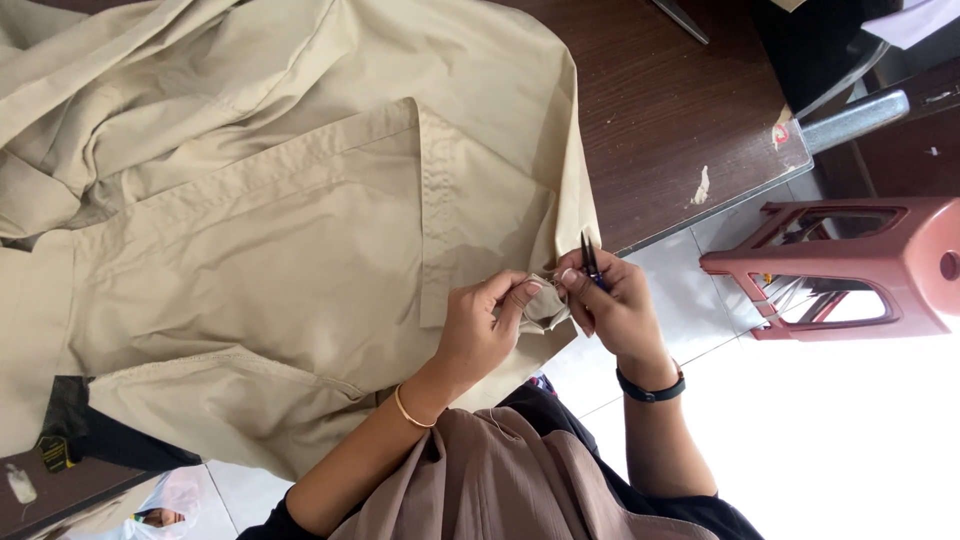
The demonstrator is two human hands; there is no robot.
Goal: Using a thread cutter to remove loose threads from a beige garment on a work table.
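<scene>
A large beige garment (300,220) with stitched seams lies spread over a dark brown wooden table (670,110). My left hand (485,320) pinches a small fold of the garment's edge near the table's corner. My right hand (610,300) grips small dark thread snips (590,258), blades pointing up, right beside that pinched fold. A gold bangle circles my left wrist and a black band my right wrist.
A reddish plastic stool (850,265) stands on the pale tiled floor at right. A metal bar (855,120) juts past the table's corner at upper right. A black patch (70,425) sits under the garment at lower left. My brownish clothing fills the bottom centre.
</scene>
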